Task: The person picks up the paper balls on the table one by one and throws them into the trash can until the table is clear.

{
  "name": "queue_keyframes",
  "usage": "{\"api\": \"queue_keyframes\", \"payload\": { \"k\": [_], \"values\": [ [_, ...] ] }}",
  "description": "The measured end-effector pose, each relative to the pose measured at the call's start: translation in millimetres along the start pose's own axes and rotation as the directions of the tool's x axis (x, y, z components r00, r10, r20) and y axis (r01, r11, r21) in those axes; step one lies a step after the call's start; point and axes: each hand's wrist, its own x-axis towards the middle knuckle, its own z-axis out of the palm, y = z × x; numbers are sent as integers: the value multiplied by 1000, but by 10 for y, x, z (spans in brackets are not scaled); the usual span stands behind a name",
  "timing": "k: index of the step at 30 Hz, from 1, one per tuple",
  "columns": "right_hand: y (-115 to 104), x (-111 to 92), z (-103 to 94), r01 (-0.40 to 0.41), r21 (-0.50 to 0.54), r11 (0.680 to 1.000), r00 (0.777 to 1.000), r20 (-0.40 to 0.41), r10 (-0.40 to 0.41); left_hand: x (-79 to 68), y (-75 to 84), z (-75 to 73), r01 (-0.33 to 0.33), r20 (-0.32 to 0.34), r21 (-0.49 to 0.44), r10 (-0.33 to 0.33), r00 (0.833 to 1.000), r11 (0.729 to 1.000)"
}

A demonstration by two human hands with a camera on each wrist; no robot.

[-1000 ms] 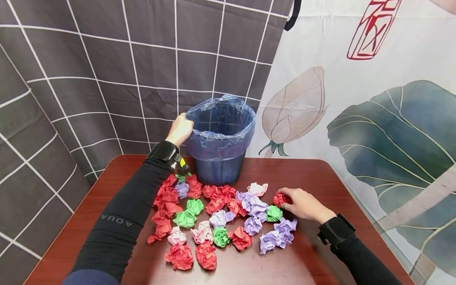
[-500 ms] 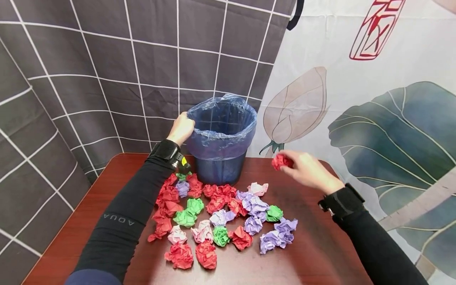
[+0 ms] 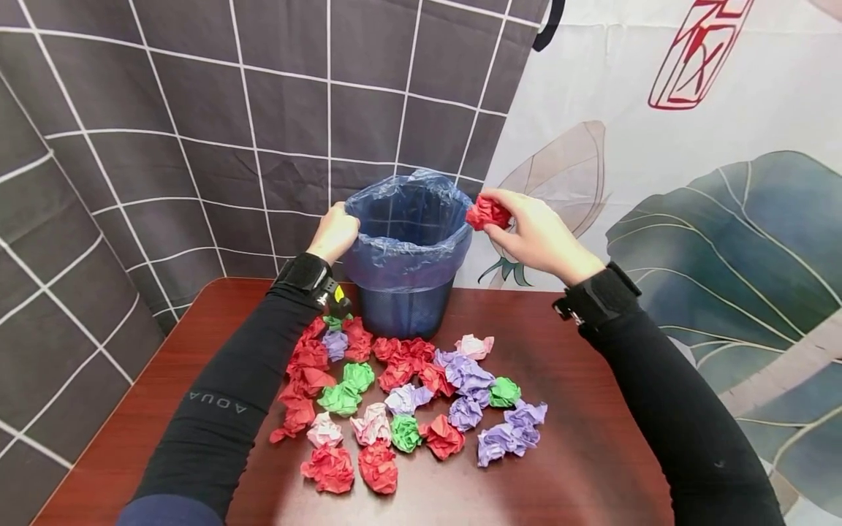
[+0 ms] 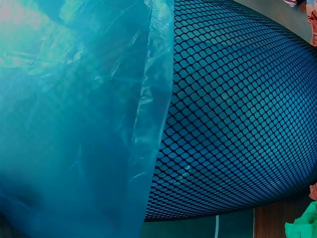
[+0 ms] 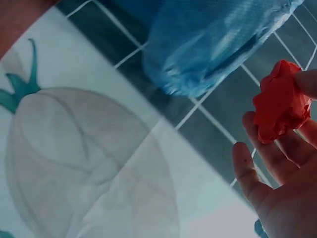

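Observation:
My left hand (image 3: pixel 335 232) grips the left rim of a mesh waste bin (image 3: pixel 408 310) lined with a blue plastic bag (image 3: pixel 411 267). In the left wrist view the folded-over bag (image 4: pixel 79 114) and the black mesh (image 4: pixel 237 109) fill the picture; the left fingers are not seen there. At the bin's right rim, my right hand (image 3: pixel 542 232) pinches a red crumpled paper ball (image 3: pixel 488 212) between thumb and fingers. The right wrist view shows that paper ball (image 5: pixel 281 101) at the fingertips, apart from the bag.
Several crumpled paper balls lie on the brown table (image 3: pixel 579 431) before the bin: red (image 3: pixel 329 467), green (image 3: pixel 406 433), purple (image 3: pixel 503 442) and pale pink (image 3: pixel 475 347). A dark checked cloth (image 3: pixel 197 95) and a white cloth with a printed plant (image 3: pixel 723 241) hang behind.
My right hand has lifted the red paper ball off the table at the right and carried it up and left to the bin's rim. My left hand keeps its hold on the rim.

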Motion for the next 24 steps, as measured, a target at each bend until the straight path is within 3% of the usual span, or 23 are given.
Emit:
{"api": "queue_keyframes", "payload": {
  "k": [5,10,18,24],
  "values": [
    [-115,267,88,14,12,1000,998,56,-15,-5,5,-11,6,5,0,-6,1000,1000],
    [-148,366,170,-6,-16,1000,990,138,8,-9,6,-6,4,7,-1,-4,1000,1000],
    [-138,234,196,-29,-41,999,987,156,35,43,-29,-14,12,7,-3,-12,1000,1000],
    [-59,-57,197,-13,-64,998,994,106,20,41,-22,-11,10,11,-6,-10,1000,1000]
  ]
}}
